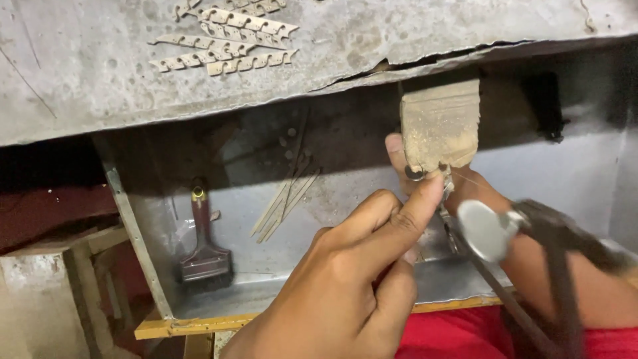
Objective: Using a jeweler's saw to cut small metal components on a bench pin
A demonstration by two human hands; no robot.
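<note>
Pinching something tiny, hardly visible, left hand (345, 279); right hand (425, 173) mostly hidden behind wooden block (440, 123).

A worn grey metal worktop (80, 73) spans the upper frame. Beneath it sits a recessed sheet-metal tray (372, 286) with a yellow front edge. A wooden stool (46, 292) stands at lower left. Lighting is dim.

Your left hand (345, 279) is bare, with no glove or ring and short trimmed nails. Your right hand (458, 193) is bare too. No sleeves reach your wrists. Red cloth (465, 336) covers your lap below.
</note>
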